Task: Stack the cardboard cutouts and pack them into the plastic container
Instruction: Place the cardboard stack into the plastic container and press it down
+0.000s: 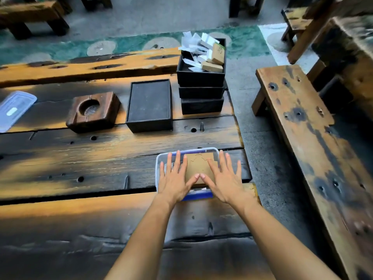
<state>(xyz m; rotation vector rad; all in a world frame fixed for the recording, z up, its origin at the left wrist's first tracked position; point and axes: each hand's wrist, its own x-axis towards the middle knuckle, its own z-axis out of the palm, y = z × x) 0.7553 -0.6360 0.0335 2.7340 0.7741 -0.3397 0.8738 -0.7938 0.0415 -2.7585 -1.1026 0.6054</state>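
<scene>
The cardboard cutouts (198, 168) lie stacked inside the plastic container (159, 158) at the table's near right, pressed flat by the left hand (175, 179) and right hand (226, 181), fingers spread, thumbs touching; next, probably, fetching the lid (14, 110) far left.

On the desk (60, 158) there are four black boxes: three in a stack (201, 91) and one (149, 105) alone. There is also one wooden block (93, 112), one plastic container (161, 158), one loose lid (14, 110) and two hands.
</scene>
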